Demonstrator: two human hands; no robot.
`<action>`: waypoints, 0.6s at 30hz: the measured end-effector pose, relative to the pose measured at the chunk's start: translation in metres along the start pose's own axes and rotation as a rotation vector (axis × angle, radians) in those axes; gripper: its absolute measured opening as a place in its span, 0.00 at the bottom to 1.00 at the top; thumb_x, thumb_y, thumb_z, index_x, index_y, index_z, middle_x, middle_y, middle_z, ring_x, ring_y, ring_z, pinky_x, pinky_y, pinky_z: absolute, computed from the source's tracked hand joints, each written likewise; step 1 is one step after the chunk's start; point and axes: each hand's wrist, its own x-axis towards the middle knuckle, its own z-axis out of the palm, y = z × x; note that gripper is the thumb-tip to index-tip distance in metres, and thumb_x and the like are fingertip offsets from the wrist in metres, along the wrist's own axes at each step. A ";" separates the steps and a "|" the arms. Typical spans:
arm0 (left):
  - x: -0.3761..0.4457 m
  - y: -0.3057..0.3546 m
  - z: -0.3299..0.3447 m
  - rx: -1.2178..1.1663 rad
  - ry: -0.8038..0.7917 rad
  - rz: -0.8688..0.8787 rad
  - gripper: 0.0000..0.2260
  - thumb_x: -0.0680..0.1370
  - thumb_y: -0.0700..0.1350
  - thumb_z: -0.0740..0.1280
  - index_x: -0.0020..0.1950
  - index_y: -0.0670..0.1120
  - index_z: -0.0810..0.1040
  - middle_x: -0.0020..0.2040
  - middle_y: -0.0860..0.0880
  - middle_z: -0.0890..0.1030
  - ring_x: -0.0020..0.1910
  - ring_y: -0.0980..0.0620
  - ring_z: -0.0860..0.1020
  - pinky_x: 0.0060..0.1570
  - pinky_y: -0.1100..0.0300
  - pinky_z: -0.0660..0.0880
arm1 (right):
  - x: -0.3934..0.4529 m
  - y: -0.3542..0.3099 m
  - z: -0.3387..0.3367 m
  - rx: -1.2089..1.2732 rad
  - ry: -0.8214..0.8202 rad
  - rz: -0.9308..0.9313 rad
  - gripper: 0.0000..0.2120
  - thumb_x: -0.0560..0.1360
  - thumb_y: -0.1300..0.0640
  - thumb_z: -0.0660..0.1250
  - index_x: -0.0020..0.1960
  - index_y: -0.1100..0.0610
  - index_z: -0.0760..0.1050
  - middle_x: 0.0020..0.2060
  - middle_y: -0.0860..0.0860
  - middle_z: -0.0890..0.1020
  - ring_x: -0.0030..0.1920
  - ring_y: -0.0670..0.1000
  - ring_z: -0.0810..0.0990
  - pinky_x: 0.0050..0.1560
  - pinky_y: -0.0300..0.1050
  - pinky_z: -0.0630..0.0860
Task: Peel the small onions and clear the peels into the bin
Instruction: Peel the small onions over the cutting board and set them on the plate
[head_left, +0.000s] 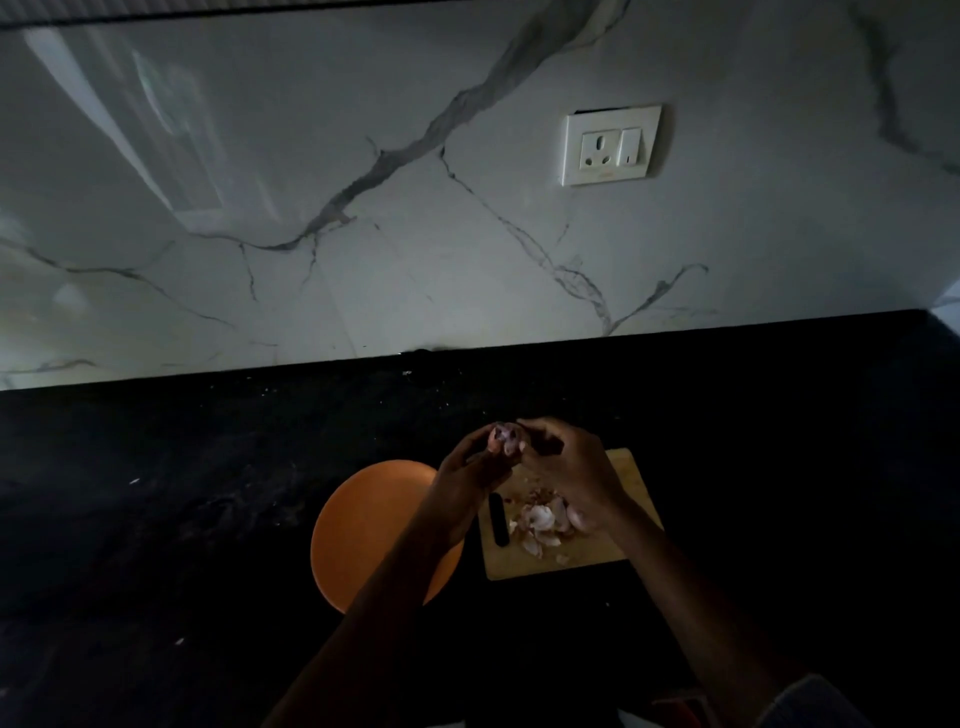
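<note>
Small onion (503, 439) between both hands (519, 467) (long axis unclear).

A pale purple and white small onion (503, 439) is seen, dimly lit. The counter (208, 493) is black, flecked with small white specks. The round plate (374, 530) is coloured plain orange. A light tan wood tone is shown by the cutting board (613, 553), on which whitish and pale pink peels (540, 522) are scattered beside a black knife handle (500, 519). The wall (363, 182) is patterned as white marble with grey veins, and the socket plate (612, 144) on it is cream white.
</note>
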 end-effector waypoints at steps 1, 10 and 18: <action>0.000 -0.001 0.000 0.007 -0.003 0.008 0.25 0.74 0.49 0.70 0.69 0.44 0.75 0.60 0.45 0.82 0.58 0.49 0.80 0.55 0.57 0.75 | -0.001 0.002 0.001 0.001 0.001 0.006 0.14 0.76 0.54 0.73 0.61 0.50 0.82 0.47 0.43 0.85 0.48 0.35 0.82 0.47 0.33 0.80; 0.000 -0.008 -0.002 0.100 0.102 0.108 0.11 0.81 0.35 0.65 0.63 0.40 0.75 0.53 0.48 0.85 0.51 0.53 0.83 0.49 0.58 0.78 | -0.002 -0.003 0.003 -0.127 0.057 -0.010 0.13 0.76 0.55 0.72 0.61 0.51 0.80 0.49 0.45 0.82 0.52 0.42 0.81 0.46 0.27 0.74; -0.001 -0.008 -0.004 0.132 0.130 0.118 0.13 0.79 0.32 0.66 0.63 0.37 0.74 0.55 0.45 0.83 0.52 0.52 0.82 0.48 0.60 0.78 | -0.004 -0.011 0.006 -0.150 0.124 -0.023 0.12 0.73 0.60 0.76 0.53 0.54 0.76 0.39 0.43 0.79 0.39 0.34 0.76 0.37 0.26 0.73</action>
